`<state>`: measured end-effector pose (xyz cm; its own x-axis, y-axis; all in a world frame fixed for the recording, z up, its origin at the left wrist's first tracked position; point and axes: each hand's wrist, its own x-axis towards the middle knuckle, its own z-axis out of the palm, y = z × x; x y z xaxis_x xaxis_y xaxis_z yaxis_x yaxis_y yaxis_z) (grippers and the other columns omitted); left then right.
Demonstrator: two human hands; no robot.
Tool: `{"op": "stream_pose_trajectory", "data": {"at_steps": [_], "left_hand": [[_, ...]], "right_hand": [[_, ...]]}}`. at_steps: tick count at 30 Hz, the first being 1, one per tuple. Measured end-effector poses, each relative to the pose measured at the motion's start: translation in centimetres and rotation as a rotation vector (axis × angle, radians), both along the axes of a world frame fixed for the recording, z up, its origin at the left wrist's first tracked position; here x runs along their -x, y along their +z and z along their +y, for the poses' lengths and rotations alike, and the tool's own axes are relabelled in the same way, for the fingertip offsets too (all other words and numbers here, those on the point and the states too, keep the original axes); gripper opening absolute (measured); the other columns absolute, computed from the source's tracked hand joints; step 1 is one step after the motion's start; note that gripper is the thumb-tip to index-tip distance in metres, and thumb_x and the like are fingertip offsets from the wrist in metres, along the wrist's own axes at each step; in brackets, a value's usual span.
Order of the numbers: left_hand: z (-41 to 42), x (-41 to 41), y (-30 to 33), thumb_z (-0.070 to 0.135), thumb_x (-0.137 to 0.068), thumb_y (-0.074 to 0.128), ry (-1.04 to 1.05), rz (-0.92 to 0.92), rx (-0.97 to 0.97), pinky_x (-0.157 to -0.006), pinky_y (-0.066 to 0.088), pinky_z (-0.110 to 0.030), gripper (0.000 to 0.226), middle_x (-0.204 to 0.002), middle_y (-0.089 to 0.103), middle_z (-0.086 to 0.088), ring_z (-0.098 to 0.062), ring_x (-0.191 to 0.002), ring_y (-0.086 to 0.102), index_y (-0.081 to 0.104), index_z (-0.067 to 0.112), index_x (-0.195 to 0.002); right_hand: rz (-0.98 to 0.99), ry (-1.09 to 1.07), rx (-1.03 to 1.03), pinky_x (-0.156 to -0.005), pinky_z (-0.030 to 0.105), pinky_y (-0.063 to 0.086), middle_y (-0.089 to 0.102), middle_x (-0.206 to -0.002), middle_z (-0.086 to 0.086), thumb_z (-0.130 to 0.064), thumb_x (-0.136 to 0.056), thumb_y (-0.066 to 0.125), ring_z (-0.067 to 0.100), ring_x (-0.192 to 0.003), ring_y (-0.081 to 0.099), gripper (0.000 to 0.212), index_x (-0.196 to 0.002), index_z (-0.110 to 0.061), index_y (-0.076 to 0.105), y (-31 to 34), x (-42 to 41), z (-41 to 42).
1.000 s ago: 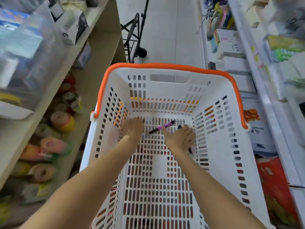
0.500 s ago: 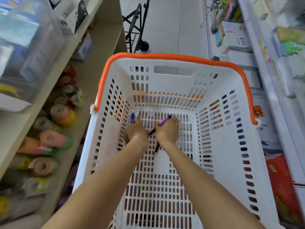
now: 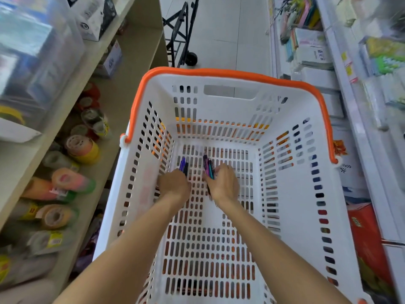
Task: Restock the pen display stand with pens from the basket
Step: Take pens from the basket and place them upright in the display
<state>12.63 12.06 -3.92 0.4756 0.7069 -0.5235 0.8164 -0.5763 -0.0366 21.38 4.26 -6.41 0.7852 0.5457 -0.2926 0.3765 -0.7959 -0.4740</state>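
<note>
Currently both hands are down inside the basket (image 3: pixel 291 176), near the middle of its slotted floor. The left hand (image 3: pixel 174 186) has its grip closed round a purple pen and a dark pen (image 3: pixel 183 165), whose ends stick out on the far side of the fist. The right hand (image 3: pixel 223 185) holds a second small bundle (image 3: pixel 208 164), a purple pen and a teal one at least, with dark tips showing below the palm on the near side. No loose pens are visible on the rest of the basket floor. The display stand is not in view; shelves (image 3: pixel 135 47) of tape rolls stand to the left and stationery racks to the right. Handling judgement: the pens are light, stiff and smooth-barrelled, so several held together can slide against one another and fan out. Take hold round the middle of the barrels with fingers and thumb wrapped fully, keeping all pens parallel and pointing the same way. Lift clear of the floor slots, since a clip or tip could catch in an opening. They are not fragile, but a dropped pen may roll.
</note>
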Motion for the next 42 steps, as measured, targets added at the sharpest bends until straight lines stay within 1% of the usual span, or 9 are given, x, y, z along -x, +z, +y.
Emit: {"op": "stream_pose_trajectory", "data": {"at_steps": [6, 14, 17, 21, 26, 31, 36, 38, 42], "left_hand": [[-1.0, 0.7, -1.5, 0.048, -0.102, 0.026, 0.3, -0.261, 0.339, -0.049, 0.031, -0.027, 0.049, -0.06, 0.047, 0.0, -0.014, -0.051, 0.045, 0.045, 0.016, -0.069], [-1.5, 2.5, -0.2, 0.019, -0.102, 0.041, 0.952, -0.668, 0.773, -0.066, 0.046, -0.029, 0.025, -0.101, 0.067, -0.013, -0.019, -0.075, 0.057, 0.061, 0.004, -0.102], [-2.7, 3.6, 1.5, 0.023, -0.102, 0.039, 0.953, -0.692, 0.915, -0.067, 0.046, -0.026, 0.027, -0.086, 0.064, -0.008, -0.017, -0.074, 0.057, 0.06, 0.01, -0.093], [-4.7, 4.6, 5.4, 0.028, -0.104, 0.037, 0.919, -0.729, 1.08, -0.065, 0.047, -0.027, 0.03, -0.078, 0.061, -0.006, -0.017, -0.074, 0.06, 0.058, 0.009, -0.095], [-7.4, 5.5, 11.0, 0.024, -0.103, 0.038, 0.876, -0.791, 1.282, -0.083, 0.052, -0.034, 0.028, -0.097, 0.071, -0.01, -0.024, -0.091, 0.068, 0.062, 0.008, -0.108], [-9.6, 7.2, 15.4, 0.021, -0.102, 0.039, 0.848, -0.861, 1.454, -0.087, 0.056, -0.033, 0.031, -0.116, 0.069, -0.012, -0.024, -0.109, 0.066, 0.056, 0.005, -0.123], [-10.7, 8.0, 17.4, 0.02, -0.104, 0.031, 0.713, -0.83, 1.463, -0.093, 0.045, -0.031, 0.034, -0.118, 0.069, -0.007, -0.018, -0.112, 0.064, 0.051, 0.006, -0.127], [-11.2, 8.0, 17.5, 0.021, -0.104, 0.031, 0.742, -0.846, 1.466, -0.092, 0.049, -0.035, 0.033, -0.116, 0.069, -0.008, -0.021, -0.11, 0.065, 0.05, 0.006, -0.127], [-11.7, 8.3, 17.2, 0.02, -0.103, 0.035, 0.805, -0.882, 1.467, -0.09, 0.052, -0.038, 0.03, -0.114, 0.069, -0.011, -0.024, -0.106, 0.067, 0.052, 0.008, -0.125]], "right_hand": [[0.004, 0.15, 0.158, -0.064, 0.032, 0.046, 0.063, -0.105, 0.012, -0.032, -0.091, 0.062, 0.026, -0.087, 0.063, 0.03, -0.104, -0.005, 0.058, 0.6, 0.3, 0.3], [0.244, 0.216, 0.174, -0.045, 0.023, 0.033, 0.057, -0.072, 0.002, -0.031, -0.085, 0.07, 0.015, -0.061, 0.053, 0.024, -0.087, -0.007, 0.065, 1.5, -0.2, -1.1], [0.605, 0.038, -0.007, -0.052, 0.015, 0.043, 0.057, -0.066, 0.003, -0.022, -0.085, 0.071, 0.009, -0.056, 0.052, 0.026, -0.066, -0.012, 0.057, 3.4, -0.7, -2.5], [0.987, -0.162, -0.208, -0.075, 0.021, 0.055, 0.07, -0.088, 0.006, -0.017, -0.082, 0.074, 0.013, -0.078, 0.066, 0.012, -0.083, -0.01, 0.064, 8.7, -1.4, -5.3], [1.014, -0.14, -0.306, -0.072, 0.015, 0.055, 0.072, -0.103, 0.011, -0.02, -0.081, 0.074, 0.013, -0.089, 0.069, 0.032, -0.107, -0.003, 0.068, 14.4, -0.9, -8.2], [0.902, -0.101, -0.388, -0.085, 0.023, 0.054, 0.074, -0.094, 0.003, -0.025, -0.077, 0.077, 0.013, -0.092, 0.068, 0.02, -0.092, -0.012, 0.074, 17.8, 0.4, -9.9], [0.859, -0.073, -0.304, -0.06, 0.021, 0.039, 0.06, -0.071, 0.0, -0.039, -0.07, 0.082, 0.01, -0.056, 0.04, 0.03, -0.089, -0.017, 0.077, 19.3, 1.2, -11.1], [0.911, -0.064, -0.289, -0.064, 0.026, 0.039, 0.049, -0.057, -0.003, -0.035, -0.071, 0.081, 0.011, -0.053, 0.032, 0.023, -0.086, -0.017, 0.076, 19.5, 1.4, -11.5], [0.883, 0.035, -0.187, -0.074, 0.023, 0.043, 0.069, -0.078, -0.008, -0.035, -0.075, 0.078, 0.006, -0.073, 0.056, 0.027, -0.095, -0.018, 0.074, 20.1, 1.5, -11.7]]}}
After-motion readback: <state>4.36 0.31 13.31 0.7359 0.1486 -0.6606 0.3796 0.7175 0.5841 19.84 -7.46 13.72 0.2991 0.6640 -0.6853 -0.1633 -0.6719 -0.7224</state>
